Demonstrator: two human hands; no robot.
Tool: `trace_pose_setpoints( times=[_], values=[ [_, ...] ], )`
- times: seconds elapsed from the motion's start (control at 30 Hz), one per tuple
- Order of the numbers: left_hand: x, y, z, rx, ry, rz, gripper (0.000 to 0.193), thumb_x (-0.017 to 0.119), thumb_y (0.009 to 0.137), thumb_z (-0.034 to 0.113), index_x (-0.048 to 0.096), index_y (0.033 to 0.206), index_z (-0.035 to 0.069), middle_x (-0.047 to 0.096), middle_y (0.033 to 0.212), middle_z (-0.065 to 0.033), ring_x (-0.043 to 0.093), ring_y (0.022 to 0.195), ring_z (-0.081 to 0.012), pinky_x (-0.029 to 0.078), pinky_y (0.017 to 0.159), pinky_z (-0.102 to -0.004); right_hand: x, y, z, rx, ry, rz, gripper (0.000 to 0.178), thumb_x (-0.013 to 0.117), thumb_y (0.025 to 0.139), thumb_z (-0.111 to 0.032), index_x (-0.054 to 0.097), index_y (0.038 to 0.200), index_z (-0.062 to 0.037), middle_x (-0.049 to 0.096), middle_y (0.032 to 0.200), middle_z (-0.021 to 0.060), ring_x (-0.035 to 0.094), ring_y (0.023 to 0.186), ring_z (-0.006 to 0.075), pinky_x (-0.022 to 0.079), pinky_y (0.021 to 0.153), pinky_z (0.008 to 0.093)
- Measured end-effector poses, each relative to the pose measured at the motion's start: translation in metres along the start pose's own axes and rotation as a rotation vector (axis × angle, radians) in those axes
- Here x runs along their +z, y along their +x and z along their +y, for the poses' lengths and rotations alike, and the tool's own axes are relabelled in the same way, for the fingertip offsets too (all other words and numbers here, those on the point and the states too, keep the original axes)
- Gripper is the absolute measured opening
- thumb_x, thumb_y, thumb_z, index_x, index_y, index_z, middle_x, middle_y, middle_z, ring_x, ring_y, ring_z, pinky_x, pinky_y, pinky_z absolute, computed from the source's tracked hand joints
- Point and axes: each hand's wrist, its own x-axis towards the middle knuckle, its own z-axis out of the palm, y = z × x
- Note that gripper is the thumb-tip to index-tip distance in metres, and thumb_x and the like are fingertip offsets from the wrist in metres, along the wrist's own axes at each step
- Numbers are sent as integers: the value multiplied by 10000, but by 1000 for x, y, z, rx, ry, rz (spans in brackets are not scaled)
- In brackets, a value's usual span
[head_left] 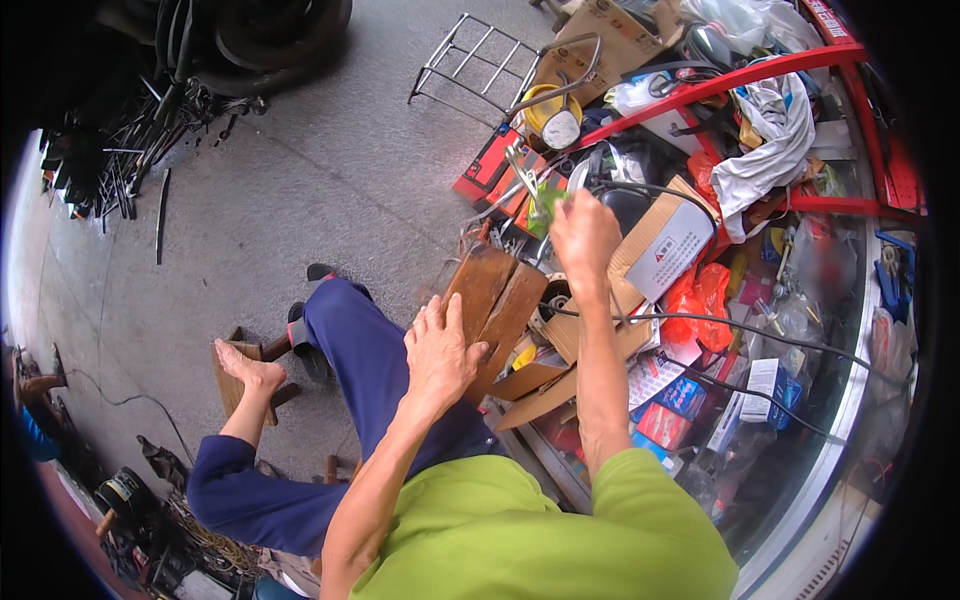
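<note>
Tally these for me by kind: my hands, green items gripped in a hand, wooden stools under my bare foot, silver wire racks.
Hands: 2, left hand and right hand
Gripped green item: 1
Wooden stool under the foot: 1
Silver wire rack: 1
Total: 5

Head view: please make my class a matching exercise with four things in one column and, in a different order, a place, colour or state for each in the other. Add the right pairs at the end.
Column one
1. Left hand
2. Right hand
3. Low stool
4. Wire rack

Column two
A. Under a bare foot
B. Silver, near the top of the picture
C. Fingers spread, at the brown wood
D. Closed around a green item

Right pairs: 1-C, 2-D, 3-A, 4-B
</note>
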Motion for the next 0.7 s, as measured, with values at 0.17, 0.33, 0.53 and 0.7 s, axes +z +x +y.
trace_pose_setpoints(
  times=[0.17,0.33,0.53,0.7],
  values=[
    [34,39,10,19,287,-187,1149,842,642,362,141,1531,166,106,1565,-231,234,1393,-468,281,1066,-621,96,86,-3,-421,-349,124,79,641,771,-113,609,805,-49,694,714,146,709,672,281,568,583,382],
    [35,58,-8,8,214,-270,1331,921,446,400,144,1525,347,-9,1567,-251,198,1383,-514,310,1042,-628,165,132,14,-493,-535,51,301,627,750,-106,627,978,91,701,701,113,715,660,228,559,551,330],
    [36,65,-10,-9,117,-263,1337,928,464,343,104,1514,420,31,1566,-237,254,1362,-495,369,976,-584,229,157,61,-513,-668,-57,287,622,782,-119,658,968,96,709,717,116,712,643,184,557,525,324],
    [32,71,-7,-38,149,-304,1309,918,489,361,104,1512,429,70,1547,-263,305,1331,-490,395,953,-532,254,149,88,-496,-688,-239,139,618,803,-106,729,846,-33,721,770,108,722,699,214,561,550,344]
  ],
)
